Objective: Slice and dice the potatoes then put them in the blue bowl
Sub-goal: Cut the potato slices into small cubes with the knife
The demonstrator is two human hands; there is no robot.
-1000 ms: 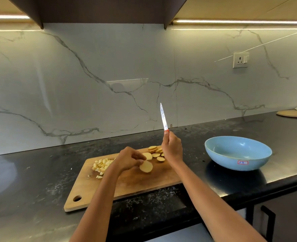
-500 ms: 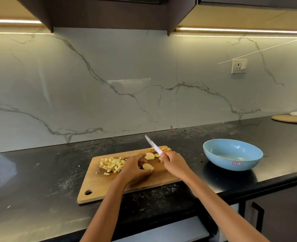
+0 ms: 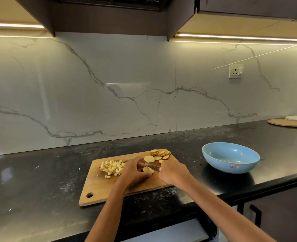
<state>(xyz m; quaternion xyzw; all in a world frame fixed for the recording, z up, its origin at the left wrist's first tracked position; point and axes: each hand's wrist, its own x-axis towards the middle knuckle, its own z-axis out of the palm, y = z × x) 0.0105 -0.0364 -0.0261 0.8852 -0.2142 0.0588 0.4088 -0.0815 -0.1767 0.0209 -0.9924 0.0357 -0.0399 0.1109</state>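
Knife (image 3: 153,166) on potato slice (image 3: 148,169)

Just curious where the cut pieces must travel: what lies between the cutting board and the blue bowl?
In the head view, only bare black countertop separates the cutting board from the blue bowl.
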